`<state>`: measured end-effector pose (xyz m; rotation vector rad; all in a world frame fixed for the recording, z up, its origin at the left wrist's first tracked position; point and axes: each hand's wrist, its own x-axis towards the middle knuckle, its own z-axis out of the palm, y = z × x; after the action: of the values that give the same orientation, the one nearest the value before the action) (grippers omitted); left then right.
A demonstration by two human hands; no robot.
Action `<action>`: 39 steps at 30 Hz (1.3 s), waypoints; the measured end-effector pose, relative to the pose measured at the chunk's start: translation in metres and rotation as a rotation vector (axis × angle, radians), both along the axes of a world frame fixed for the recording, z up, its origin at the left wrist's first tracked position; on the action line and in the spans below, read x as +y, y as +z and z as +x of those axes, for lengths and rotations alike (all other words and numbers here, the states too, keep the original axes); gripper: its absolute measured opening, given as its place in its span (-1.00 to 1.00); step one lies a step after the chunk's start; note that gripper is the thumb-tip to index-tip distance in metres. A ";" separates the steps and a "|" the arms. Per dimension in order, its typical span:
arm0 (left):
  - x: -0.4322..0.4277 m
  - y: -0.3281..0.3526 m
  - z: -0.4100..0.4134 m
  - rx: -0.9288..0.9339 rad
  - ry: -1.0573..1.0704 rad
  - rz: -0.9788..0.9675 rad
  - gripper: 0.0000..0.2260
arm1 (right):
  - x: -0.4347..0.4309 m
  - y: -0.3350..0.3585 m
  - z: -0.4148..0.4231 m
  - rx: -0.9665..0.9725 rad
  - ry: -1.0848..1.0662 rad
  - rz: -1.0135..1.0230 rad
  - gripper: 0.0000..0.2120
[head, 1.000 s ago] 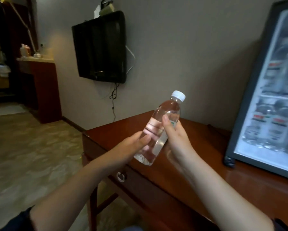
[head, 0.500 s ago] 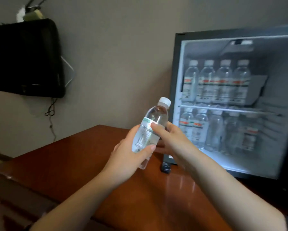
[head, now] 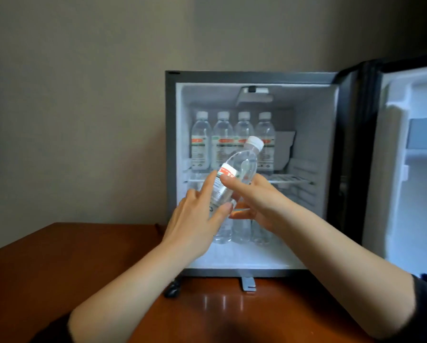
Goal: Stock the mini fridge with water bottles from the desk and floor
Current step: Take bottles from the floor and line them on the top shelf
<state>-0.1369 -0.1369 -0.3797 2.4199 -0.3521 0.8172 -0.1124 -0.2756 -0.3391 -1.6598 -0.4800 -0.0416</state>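
**Bottle in both hands, fridge open in front of you**

You have one water bottle point(head: 234, 179) held up in front of the open mini fridge point(head: 254, 78), tilted so its white cap point(head: 255, 142) leans up and to the right, toward the upper shelf. Your right hand point(head: 259, 201) is closed on it from the right, thumb laid across the label and fingers wrapped behind. Your left hand point(head: 197, 219) steadies the lower body with thumb and fingertips, a lighter pinch than a full wrap. Judged from that hold, you are turning or passing the bottle so that one hand can carry it in upright.

The upper wire shelf point(head: 291, 180) already carries a row of four bottles point(head: 232, 142) standing caps up, filling its left and middle; the clear space is at its right end, beside a pale box-like part at the back. More bottles point(head: 242, 231) stand on the fridge floor, partly hidden behind your hands, so I cannot count them. The right side of either level looks the likelier spot.

The door point(head: 410, 157) is swung wide to the right, well out of your way. The fridge sits on a glossy reddish-brown wooden desk point(head: 71, 263), bare in what shows here, against a plain beige wall point(head: 83, 107). No other loose bottles are in sight.
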 end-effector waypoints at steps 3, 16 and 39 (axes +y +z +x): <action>-0.019 0.010 0.033 -0.010 -0.167 -0.004 -0.47 | -0.021 0.011 0.019 -0.074 -0.121 0.035 -0.76; -0.072 0.015 0.142 0.040 0.005 0.307 -0.54 | -0.089 0.062 0.101 -0.275 -0.615 0.038 -0.39; -0.070 -0.016 0.156 -0.159 0.116 0.391 -0.47 | -0.108 0.069 0.184 -0.138 -0.691 -0.284 -0.32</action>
<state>0.0192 -0.2070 -0.3955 2.7629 -0.4731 1.0807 0.0713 -0.3832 -0.2699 -2.0442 0.0094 -0.6244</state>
